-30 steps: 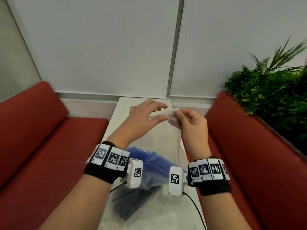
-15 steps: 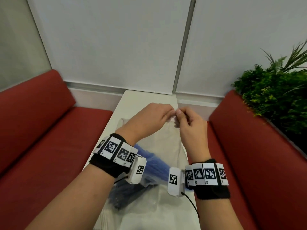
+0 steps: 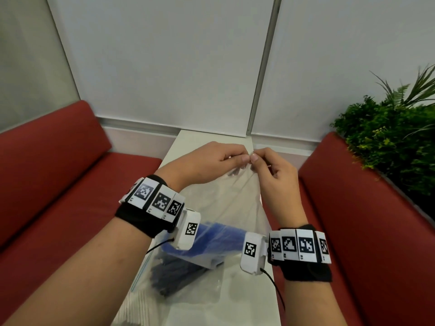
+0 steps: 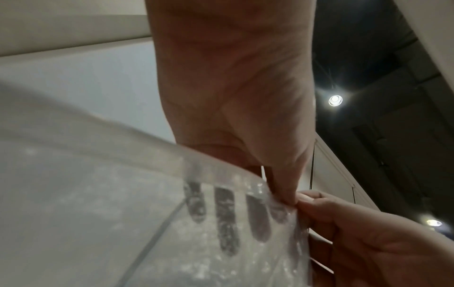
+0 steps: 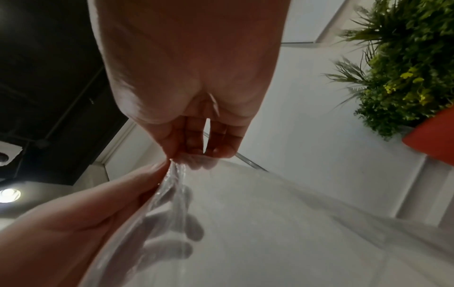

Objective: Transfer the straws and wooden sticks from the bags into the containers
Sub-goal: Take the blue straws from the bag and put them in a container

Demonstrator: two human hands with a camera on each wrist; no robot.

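Clear plastic bag (image 3: 237,203) top pinched by left hand (image 3: 207,163) and right hand (image 3: 273,175) | blue straws (image 3: 216,238) inside | red benches (image 3: 58,175) flank table (image 3: 247,297)

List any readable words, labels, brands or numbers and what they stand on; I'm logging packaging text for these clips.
None can be read.
Wristbands and wrist cameras: black-and-white square code markers only, with tiny marks at the tag corners too small to read.
Clear bag held by the left hand and right hand: no print visible.
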